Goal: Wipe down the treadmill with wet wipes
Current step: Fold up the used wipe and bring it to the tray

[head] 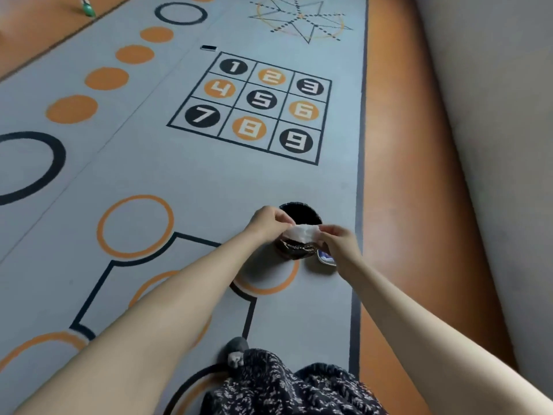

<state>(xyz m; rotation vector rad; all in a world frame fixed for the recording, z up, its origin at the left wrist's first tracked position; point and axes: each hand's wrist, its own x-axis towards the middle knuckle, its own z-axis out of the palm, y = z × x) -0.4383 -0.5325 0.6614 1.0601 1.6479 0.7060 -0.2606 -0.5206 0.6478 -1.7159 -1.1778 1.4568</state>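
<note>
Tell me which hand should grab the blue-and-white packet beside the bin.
Right, probably. The right hand is right over the packet, while the left hand is across the bin. Both pinch the wipe, so the left would keep it.

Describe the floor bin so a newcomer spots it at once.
From the numbered grid on the grey mat, come nearer along the right edge. The bin is the round black opening behind the held wipe; unlike the painted circles, it has a crinkled liner.

The grey floor mat [179,181] bears orange and black circles and a numbered grid [250,106]; the wipe [302,232] is white.
</note>
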